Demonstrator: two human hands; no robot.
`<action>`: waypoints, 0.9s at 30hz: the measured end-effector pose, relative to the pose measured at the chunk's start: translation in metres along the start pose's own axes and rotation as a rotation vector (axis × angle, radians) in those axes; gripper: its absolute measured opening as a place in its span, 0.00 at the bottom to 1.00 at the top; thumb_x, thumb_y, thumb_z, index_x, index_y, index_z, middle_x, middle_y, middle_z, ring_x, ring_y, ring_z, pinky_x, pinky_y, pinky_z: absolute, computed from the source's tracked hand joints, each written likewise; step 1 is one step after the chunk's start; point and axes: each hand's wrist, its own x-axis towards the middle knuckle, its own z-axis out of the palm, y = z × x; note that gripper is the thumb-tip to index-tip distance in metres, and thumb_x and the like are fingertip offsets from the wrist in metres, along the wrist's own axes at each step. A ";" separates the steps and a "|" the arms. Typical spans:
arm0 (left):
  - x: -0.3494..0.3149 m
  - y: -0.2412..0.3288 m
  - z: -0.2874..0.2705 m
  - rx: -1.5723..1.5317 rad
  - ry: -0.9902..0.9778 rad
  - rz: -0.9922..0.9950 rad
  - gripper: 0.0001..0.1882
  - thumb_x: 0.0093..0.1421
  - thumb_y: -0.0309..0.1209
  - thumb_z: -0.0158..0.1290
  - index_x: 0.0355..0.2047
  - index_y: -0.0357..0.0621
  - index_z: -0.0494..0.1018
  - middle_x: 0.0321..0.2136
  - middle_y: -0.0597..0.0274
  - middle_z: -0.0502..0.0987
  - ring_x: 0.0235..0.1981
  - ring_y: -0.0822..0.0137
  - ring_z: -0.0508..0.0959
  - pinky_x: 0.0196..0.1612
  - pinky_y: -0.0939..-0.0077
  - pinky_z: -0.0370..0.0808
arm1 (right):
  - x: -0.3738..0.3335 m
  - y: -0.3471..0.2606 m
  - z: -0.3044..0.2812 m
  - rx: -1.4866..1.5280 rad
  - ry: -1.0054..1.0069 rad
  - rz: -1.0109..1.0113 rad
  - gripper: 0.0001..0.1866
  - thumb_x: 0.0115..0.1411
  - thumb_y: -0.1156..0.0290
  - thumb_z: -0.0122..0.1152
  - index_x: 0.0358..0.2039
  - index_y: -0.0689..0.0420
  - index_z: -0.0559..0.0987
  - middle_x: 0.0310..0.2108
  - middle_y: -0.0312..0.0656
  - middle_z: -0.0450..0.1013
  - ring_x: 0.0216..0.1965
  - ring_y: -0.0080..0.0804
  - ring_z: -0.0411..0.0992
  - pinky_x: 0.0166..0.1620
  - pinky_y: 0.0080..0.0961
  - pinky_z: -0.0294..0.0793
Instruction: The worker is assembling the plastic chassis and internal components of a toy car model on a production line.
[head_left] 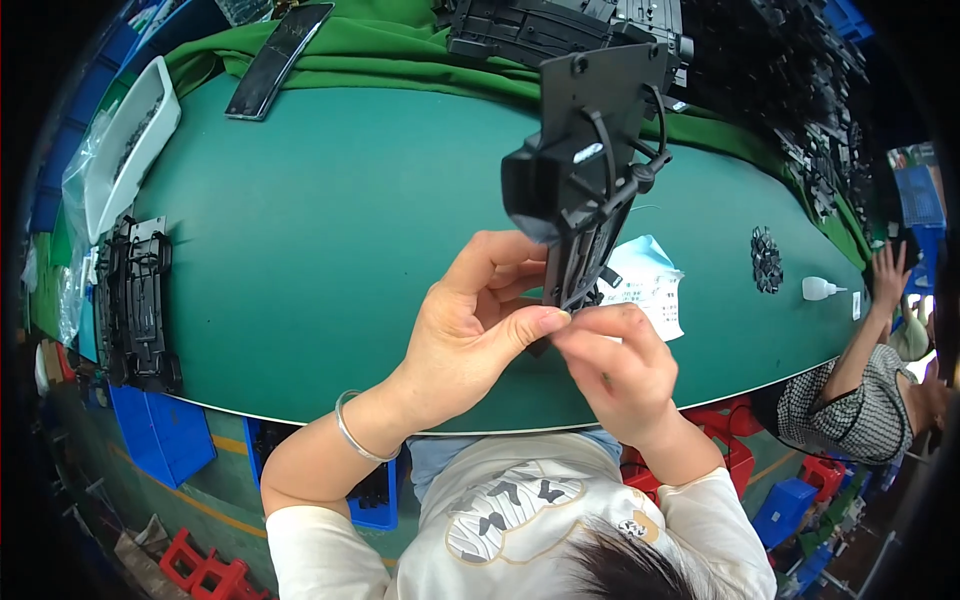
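Note:
A long black plastic assembly [585, 170] with a flat plate at its upper end, a boxy housing and black cables stands tilted upright above the table. My left hand [460, 330] is closed round its lower end, the thumb pressed on the near edge. At that same end my right hand [622, 365] has its thumb and forefinger pinched together, touching the assembly or its cable. Whatever lies between those fingertips is hidden. Behind the assembly, a creased printed paper [648, 290] lies on the green tabletop [330, 250].
Several similar black assemblies [140, 300] sit at the left edge, below a white tray [132, 150] of small parts. A phone [280, 60] lies far left. At right are a pile of small black pieces [767, 260], a white nozzle bottle [820, 288] and another person's hand [887, 272].

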 end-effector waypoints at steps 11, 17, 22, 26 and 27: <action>-0.001 0.000 0.001 -0.048 0.007 0.096 0.24 0.47 0.15 0.49 0.45 0.39 0.56 0.41 0.57 0.64 0.40 0.67 0.68 0.40 0.74 0.72 | 0.004 -0.016 -0.003 0.546 -0.017 0.778 0.06 0.51 0.74 0.52 0.21 0.63 0.71 0.17 0.36 0.68 0.18 0.16 0.64 0.21 0.12 0.62; -0.003 0.002 0.001 -0.005 0.026 -0.022 0.24 0.46 0.15 0.50 0.44 0.38 0.57 0.38 0.58 0.65 0.38 0.68 0.69 0.41 0.73 0.71 | 0.006 -0.015 0.001 0.545 -0.017 0.823 0.06 0.50 0.76 0.52 0.20 0.64 0.71 0.16 0.34 0.68 0.18 0.14 0.63 0.20 0.11 0.61; -0.005 0.005 0.003 -0.024 0.069 -0.104 0.23 0.46 0.16 0.50 0.44 0.36 0.57 0.38 0.59 0.66 0.38 0.69 0.69 0.42 0.73 0.70 | 0.007 -0.015 0.003 0.570 -0.046 0.870 0.06 0.50 0.77 0.52 0.19 0.64 0.71 0.16 0.34 0.67 0.18 0.13 0.63 0.20 0.11 0.61; -0.005 0.006 0.003 0.031 0.055 -0.141 0.24 0.46 0.16 0.51 0.44 0.35 0.57 0.37 0.59 0.66 0.38 0.70 0.69 0.43 0.74 0.70 | 0.008 -0.018 0.002 0.591 -0.021 0.869 0.05 0.49 0.77 0.52 0.19 0.64 0.71 0.16 0.34 0.67 0.18 0.14 0.63 0.20 0.11 0.61; -0.005 0.006 0.004 0.034 0.052 -0.138 0.24 0.46 0.16 0.51 0.44 0.35 0.57 0.37 0.59 0.66 0.38 0.70 0.69 0.43 0.74 0.70 | 0.008 -0.019 0.001 0.592 -0.023 0.874 0.05 0.49 0.77 0.51 0.19 0.64 0.70 0.16 0.34 0.67 0.18 0.14 0.63 0.20 0.11 0.61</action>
